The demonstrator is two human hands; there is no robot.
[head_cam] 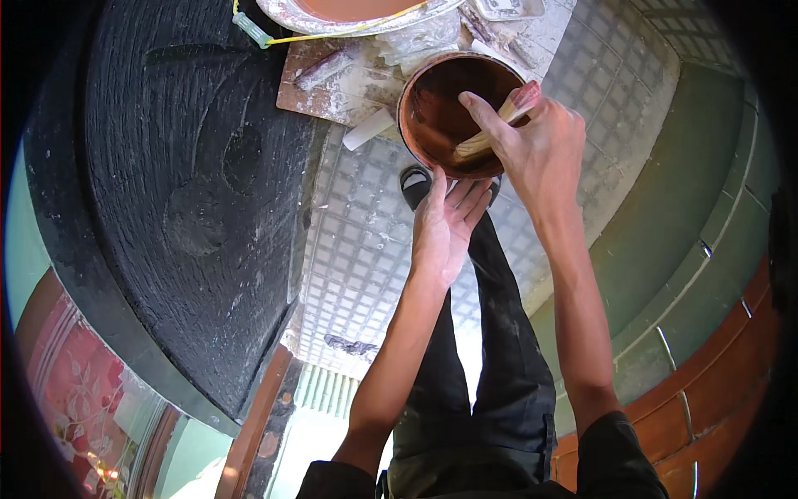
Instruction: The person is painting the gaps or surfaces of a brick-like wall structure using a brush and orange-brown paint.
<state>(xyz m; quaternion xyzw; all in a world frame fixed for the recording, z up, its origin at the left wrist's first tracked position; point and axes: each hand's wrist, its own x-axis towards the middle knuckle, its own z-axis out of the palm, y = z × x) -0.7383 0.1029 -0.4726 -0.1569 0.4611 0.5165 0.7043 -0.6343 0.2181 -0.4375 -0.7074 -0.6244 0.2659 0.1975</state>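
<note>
A round container (430, 112) with dark reddish-brown paint or stain inside is in front of me. My right hand (539, 146) grips a paintbrush (514, 107) by its handle, the thumb stretched over the container's opening. The brush slants down to the left, its pale bristles inside near the wall closest to me. My left hand (446, 221) is palm up with its fingers spread at the container's near underside. The fingertips meet the rim's outline; whether they bear its weight I cannot tell.
Beyond the container lies a paint-spattered board (336, 81) with crumpled clear plastic (424, 40) and a large bucket (368, 28) of orange-brown liquid. A white cylinder (369, 129) sits at the board's edge. A dark textured panel (206, 187) rises at left, a green wall (661, 174) at right.
</note>
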